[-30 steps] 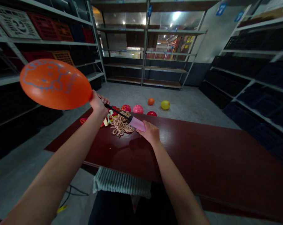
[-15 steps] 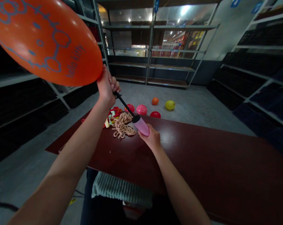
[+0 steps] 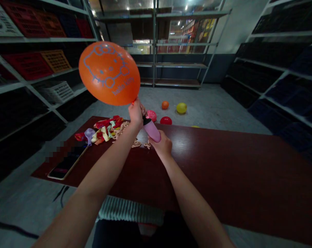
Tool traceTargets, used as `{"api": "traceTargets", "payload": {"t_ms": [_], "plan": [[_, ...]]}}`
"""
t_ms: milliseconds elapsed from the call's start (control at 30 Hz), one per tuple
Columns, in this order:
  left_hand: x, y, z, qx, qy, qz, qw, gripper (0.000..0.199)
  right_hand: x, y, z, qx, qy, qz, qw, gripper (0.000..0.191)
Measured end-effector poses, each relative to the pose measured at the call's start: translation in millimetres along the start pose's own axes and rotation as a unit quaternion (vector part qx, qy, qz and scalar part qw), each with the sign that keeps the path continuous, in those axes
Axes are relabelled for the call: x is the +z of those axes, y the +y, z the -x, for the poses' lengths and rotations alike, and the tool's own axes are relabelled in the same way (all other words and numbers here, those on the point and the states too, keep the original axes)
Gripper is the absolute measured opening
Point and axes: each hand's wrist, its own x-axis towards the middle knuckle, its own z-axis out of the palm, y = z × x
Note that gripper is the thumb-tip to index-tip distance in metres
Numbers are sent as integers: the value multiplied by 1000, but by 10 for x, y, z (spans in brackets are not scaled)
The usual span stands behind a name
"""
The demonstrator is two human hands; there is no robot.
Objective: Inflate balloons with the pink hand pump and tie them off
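An inflated orange balloon (image 3: 109, 73) with a blue cat drawing rises up and left from my left hand (image 3: 136, 112). The fingers of that hand are wrapped round the balloon's neck and the top end of a hand pump. Its pink barrel (image 3: 152, 131) slants down to the right, and its black rod is out of sight, with the black collar close to my left hand. My right hand (image 3: 162, 144) is closed round the lower end of the pump, above the dark red table (image 3: 223, 162).
Uninflated balloons (image 3: 103, 132), beige strings (image 3: 122, 129) and a phone (image 3: 68, 162) lie on the table's left. Beyond it, red (image 3: 166, 120), pink, orange (image 3: 165, 105) and yellow (image 3: 181, 108) balloons rest on the floor. Shelves (image 3: 180, 82) stand around.
My left hand has come down and right, closer to my right hand, so the pump's black rod no longer shows. The balloon is lower and wholly in view. The view has shifted, showing the phone.
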Motion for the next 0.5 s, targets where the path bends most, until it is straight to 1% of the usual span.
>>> {"api": "traceTargets", "payload": {"t_ms": [67,133,233,333,500], "plan": [[-66,0,13,6,32,15,999,64,9,5,-7,-29,7,15,999,45],[-127,72,28,5,54,32,998,63,13,14,-14,-68,13,25,997,46],[-232,221,59,0,89,53,995,61,-7,37,-23,-121,20,49,991,49],[-367,364,69,9,123,72,990,57,-64,60,-18,-159,20,76,984,48],[-618,634,-21,34,158,95,982,54,-157,79,12,-207,20,95,974,47]]}}
